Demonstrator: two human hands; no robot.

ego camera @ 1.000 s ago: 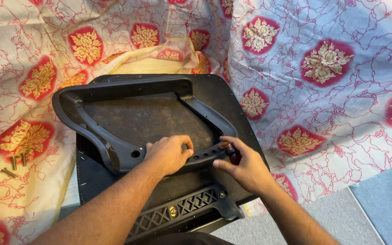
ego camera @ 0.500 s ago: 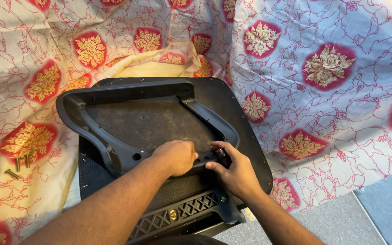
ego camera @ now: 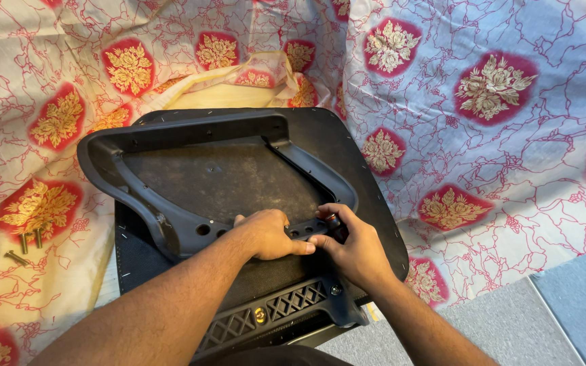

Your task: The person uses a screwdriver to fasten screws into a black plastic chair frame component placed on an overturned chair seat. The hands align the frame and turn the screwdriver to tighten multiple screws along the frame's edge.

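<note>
Both hands meet on the black plastic frame (ego camera: 191, 176) atop the chair seat (ego camera: 367, 190). Left hand (ego camera: 269, 234) presses flat, fingers unclenched. Right hand (ego camera: 354, 247) pinches a small bolt (ego camera: 334, 220).

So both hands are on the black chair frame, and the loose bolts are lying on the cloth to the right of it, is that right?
Not quite. In the head view the bolts lie on the cloth to the left of the frame, not the right. The left hand and right hand are both on the frame.
</note>
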